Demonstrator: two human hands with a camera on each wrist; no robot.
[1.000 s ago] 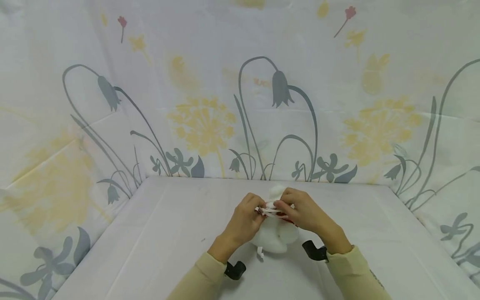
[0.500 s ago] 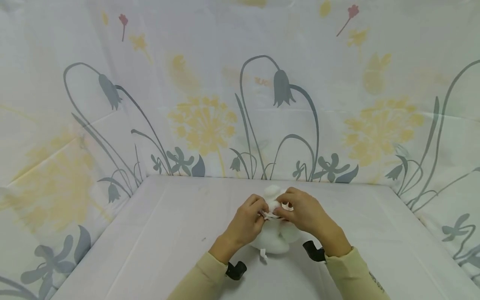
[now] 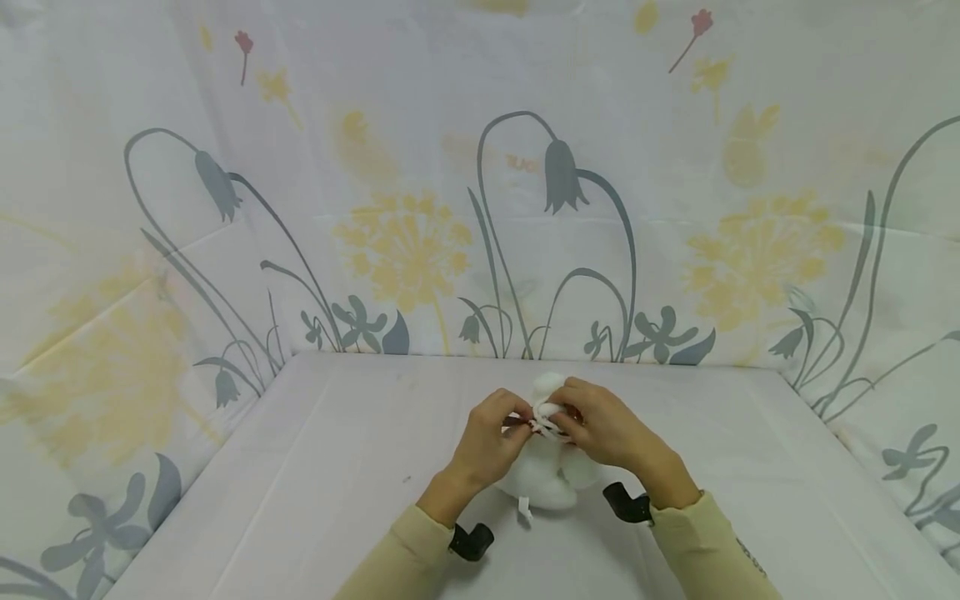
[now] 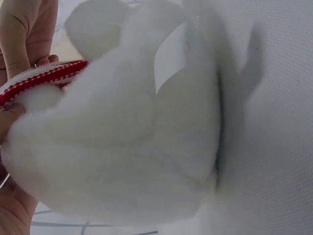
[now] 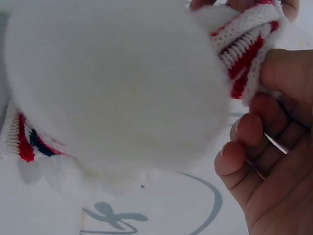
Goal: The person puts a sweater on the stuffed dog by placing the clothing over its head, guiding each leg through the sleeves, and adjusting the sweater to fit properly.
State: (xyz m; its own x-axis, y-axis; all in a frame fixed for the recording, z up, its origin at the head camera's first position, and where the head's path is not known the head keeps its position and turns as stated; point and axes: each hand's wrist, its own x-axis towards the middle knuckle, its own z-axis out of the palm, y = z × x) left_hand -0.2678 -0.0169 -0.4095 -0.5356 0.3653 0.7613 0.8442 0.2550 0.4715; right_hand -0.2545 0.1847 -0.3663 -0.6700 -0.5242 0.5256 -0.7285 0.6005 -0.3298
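L hand (image 3: 480, 446) and R hand (image 3: 611, 425) each pinched the red-and-white knit piece (image 5: 247, 56) on the white plush toy (image 3: 536, 479), which sat on the table (image 3: 337, 467) just under them, prob. b/c two grips could hold the floppy edge steady w/o the toy tipping over.

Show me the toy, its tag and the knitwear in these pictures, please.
Toy (image 4: 122, 156): left wrist view, on its furry white body.
Tag (image 4: 169, 59): left wrist view, on the middle of the white strip.
Knitwear (image 5: 247, 56): right wrist view, on its red and white stripes.
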